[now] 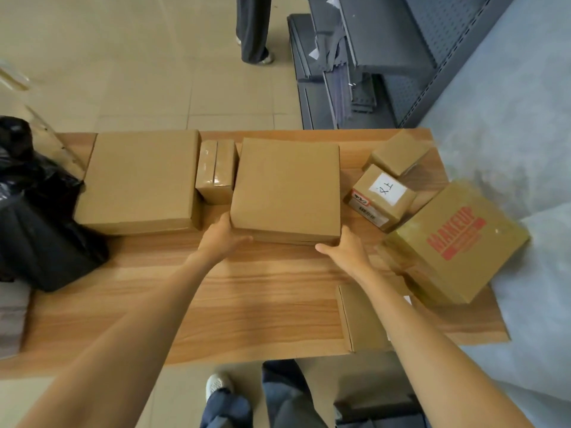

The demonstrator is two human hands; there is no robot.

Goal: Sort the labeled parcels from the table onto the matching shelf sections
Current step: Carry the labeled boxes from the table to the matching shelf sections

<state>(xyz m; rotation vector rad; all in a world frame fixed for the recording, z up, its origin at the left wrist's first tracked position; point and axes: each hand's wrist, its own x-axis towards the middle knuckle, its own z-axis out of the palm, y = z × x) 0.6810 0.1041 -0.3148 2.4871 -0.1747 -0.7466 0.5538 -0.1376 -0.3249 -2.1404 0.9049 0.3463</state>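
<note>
Beside the held flat box [285, 188], a taped parcel [215, 171] touches it.

light: bright, even, soft | shadows: faint beneath the boxes | glare: sheen on taped carton [456, 242] at 3 o'clock | focus: slightly soft overall | distortion: wide-angle bending of table [247, 304] edges, 9 and 3 o'clock

fingers of left grip [221, 239] hidden under flat box [285, 188] | small print on labelled box [381, 196] right of it unreadable | black bag [37, 208] far left cut by edge | low box [360, 316] nearer partly behind right forearm
</note>
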